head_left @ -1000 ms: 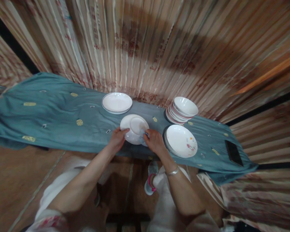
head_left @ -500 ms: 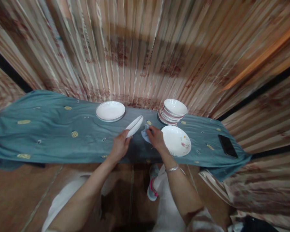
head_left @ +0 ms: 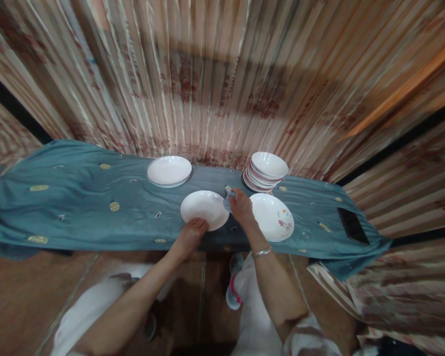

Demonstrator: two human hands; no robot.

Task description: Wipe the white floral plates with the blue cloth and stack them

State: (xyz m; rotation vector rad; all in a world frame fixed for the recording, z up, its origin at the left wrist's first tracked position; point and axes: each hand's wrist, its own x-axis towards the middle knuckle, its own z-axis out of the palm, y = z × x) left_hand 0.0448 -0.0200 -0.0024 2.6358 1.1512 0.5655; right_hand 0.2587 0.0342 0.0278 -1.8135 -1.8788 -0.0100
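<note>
A white plate (head_left: 203,205) is held at its near rim by my left hand (head_left: 194,235), with the fingers over the inner face. Its hollow side faces up toward me. In my right hand (head_left: 241,205) a small pale-blue cloth (head_left: 227,201) is pinched, right beside the plate's right rim. Close to the right hand lies a white plate with a floral print (head_left: 272,217), seemingly on top of another. Behind it rises a stack of white bowls (head_left: 267,170), some with reddish rims. Farther left, white plates (head_left: 169,170) lie stacked on the table.
A teal cloth with yellow pineapple prints (head_left: 85,207) covers the long narrow table. A black phone (head_left: 352,225) lies near its right end. Pleated patterned curtains (head_left: 207,99) hang close behind, and dark metal bars (head_left: 396,143) slope at the sides.
The plate in my left hand has turned from nearly edge-on to face up. My right hand has shifted slightly up and right with the cloth, which now sits beside the plate's rim.
</note>
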